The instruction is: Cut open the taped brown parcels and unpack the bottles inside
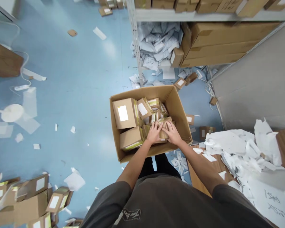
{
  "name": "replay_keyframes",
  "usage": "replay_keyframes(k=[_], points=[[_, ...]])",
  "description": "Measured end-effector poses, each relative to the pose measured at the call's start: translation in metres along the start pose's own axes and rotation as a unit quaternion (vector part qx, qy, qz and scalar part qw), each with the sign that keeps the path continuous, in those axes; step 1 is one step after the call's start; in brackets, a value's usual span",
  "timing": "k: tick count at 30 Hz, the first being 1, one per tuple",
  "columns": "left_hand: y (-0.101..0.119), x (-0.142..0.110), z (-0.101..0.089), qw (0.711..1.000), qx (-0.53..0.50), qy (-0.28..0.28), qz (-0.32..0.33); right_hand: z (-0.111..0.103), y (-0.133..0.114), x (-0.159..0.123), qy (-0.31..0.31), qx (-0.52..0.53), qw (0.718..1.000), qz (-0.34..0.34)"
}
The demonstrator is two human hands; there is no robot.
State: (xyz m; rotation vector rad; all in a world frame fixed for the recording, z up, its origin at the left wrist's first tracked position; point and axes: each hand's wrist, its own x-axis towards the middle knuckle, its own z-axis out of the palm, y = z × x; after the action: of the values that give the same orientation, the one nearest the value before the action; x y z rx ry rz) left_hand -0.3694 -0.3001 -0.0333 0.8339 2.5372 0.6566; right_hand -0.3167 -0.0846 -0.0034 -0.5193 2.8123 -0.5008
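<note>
A large open carton [180, 110] stands in front of my legs, partly filled with small taped cardboard boxes. Both hands reach into its near right part. My left hand [154, 133] and my right hand [172, 133] grip a small cardboard box [163, 122] from its two sides, fingers curved over it. Clear and yellow tape covers that box. To the left in the carton lie a bigger box with a white label [130, 115] and another brown box [130, 139]. A smaller labelled box [143, 109] leans near the middle.
Behind the carton rises a metal shelf [135, 38] with long cartons [223, 41] and grey plastic mailing bags [154, 41]. At right, torn white paper [232, 142] covers a wooden surface. Boxes [33, 202] pile up at lower left; paper scraps litter the blue floor [85, 79].
</note>
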Motion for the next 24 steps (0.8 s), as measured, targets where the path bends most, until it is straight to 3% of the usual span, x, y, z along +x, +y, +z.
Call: replay_keyframes(k=[8,11,14,17,19,24], points=[[0.041,-0.048,-0.103,0.994,0.063,0.051,0.075,-0.094,-0.082,-0.030,0.091,-0.018,0.996,0.017],[0.066,-0.053,-0.128,0.986,0.081,0.057,0.131,-0.117,-0.098,-0.057,0.138,-0.025,0.989,0.049],[0.101,-0.057,-0.139,0.972,0.110,0.060,0.199,-0.126,-0.105,-0.096,0.187,-0.034,0.978,0.080],[0.146,-0.059,-0.132,0.950,0.135,0.066,0.272,-0.122,-0.101,-0.150,0.237,-0.048,0.963,0.119],[0.184,-0.057,-0.115,0.935,0.138,0.059,0.323,-0.113,-0.093,-0.194,0.266,-0.053,0.950,0.155],[0.301,-0.054,-0.036,0.896,0.136,-0.027,0.421,-0.076,-0.073,-0.335,0.331,-0.030,0.905,0.264]])
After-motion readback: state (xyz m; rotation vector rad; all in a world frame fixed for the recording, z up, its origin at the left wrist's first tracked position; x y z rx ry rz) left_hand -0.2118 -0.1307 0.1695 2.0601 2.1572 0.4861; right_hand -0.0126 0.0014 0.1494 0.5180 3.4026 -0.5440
